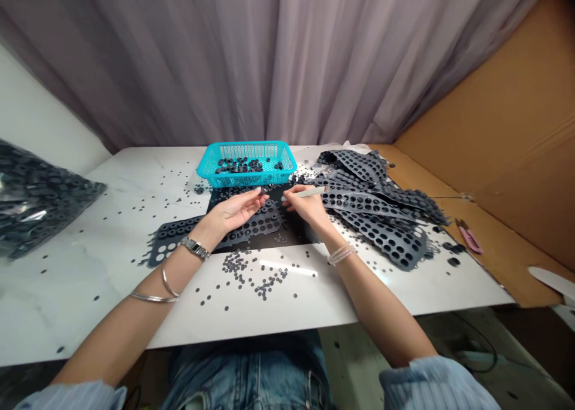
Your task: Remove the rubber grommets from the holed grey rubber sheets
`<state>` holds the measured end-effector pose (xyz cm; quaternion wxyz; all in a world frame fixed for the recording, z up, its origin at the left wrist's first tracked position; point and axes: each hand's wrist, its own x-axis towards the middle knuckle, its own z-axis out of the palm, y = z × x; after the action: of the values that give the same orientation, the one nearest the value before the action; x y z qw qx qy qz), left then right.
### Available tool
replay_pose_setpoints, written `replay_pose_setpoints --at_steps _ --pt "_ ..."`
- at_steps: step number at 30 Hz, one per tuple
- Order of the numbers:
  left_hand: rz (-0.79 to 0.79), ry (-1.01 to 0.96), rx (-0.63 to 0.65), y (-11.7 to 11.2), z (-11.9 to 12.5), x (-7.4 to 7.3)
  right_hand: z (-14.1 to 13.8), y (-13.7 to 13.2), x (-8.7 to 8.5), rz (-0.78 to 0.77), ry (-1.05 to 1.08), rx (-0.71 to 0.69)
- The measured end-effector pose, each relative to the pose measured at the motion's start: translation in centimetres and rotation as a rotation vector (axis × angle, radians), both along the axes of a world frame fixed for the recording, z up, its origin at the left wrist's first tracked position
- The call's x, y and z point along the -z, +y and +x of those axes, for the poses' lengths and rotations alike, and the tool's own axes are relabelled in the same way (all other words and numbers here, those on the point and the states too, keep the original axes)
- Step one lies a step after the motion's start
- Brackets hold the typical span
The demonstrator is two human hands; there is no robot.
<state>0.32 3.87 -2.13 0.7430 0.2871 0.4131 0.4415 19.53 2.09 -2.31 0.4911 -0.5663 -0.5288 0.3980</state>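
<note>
My left hand (238,209) lies palm up, fingers loosely spread, above a dark rubber sheet (215,230) punched full of round holes that lies flat on the white table (90,266). My right hand (305,206) is closed round a thin white stick-like tool (309,192) whose end points right, just over the same sheet's far edge. A turquoise plastic basket (247,161) holding several small black rubber rings stands directly behind both hands.
A heap of punched dark sheets (377,206) lies to the right. Small black discs (251,272) are scattered across the table. A clear bag of black rings (31,200) sits at the left. Brown cardboard (494,158) and pink snips (469,237) are at the right edge.
</note>
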Motion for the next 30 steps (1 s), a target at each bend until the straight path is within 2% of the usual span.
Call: replay_pose_setpoints --at_steps 7,12,15,17,18,22,24,26,30 --pt "-0.043 -0.082 -0.040 -0.4 0.3 -0.3 0.0 0.0 0.0 -0.020 -0.003 -0.042" --pt "-0.086 -0.129 0.001 -0.6 0.1 -0.8 -0.3 0.1 0.3 -0.035 0.067 -0.113" --pt "-0.014 -0.063 -0.001 -0.4 -0.3 -0.8 -0.6 -0.2 0.3 -0.047 0.031 -0.180" --pt "0.141 0.118 -0.004 -0.2 -0.5 -0.6 -0.8 -0.3 0.3 -0.044 -0.023 -0.215" --pt "0.249 0.268 0.006 -0.2 -0.4 -0.5 -0.9 -0.4 0.3 -0.038 -0.053 -0.224" --pt "0.758 1.045 0.100 -0.4 0.0 0.1 -0.9 -0.2 0.8 0.011 -0.169 -0.245" --pt "0.947 1.309 0.135 -0.6 0.3 0.5 -0.9 0.0 1.2 0.042 -0.221 -0.254" --pt "1.058 1.443 0.179 -0.6 0.4 0.9 -0.9 0.0 1.4 0.066 -0.266 -0.257" --pt "1.148 1.557 0.259 -0.5 0.4 1.3 -1.3 -0.2 0.9 0.081 -0.360 -0.230"
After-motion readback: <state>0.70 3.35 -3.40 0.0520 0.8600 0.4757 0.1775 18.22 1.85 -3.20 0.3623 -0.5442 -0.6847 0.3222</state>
